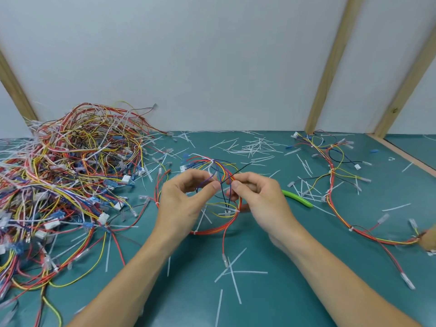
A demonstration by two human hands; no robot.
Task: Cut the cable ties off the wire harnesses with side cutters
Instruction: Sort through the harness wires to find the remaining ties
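Two bare hands pinch thin coloured wires of one looped red-and-orange wire harness (212, 223): the left hand (186, 201) and the right hand (257, 199), thumb against fingertip. Green-handled side cutters (298, 197) lie just right of the right hand, untouched. I think they are sorting wires; next, grab the cutters and snip a white plastic cable tie (232, 210).

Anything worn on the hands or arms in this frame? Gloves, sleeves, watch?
Nothing visible. The left hand and right hand are bare, no gloves or rings to be seen. Both forearms are uncovered down to the frame's bottom edge: no sleeves, wristbands or watch in view.
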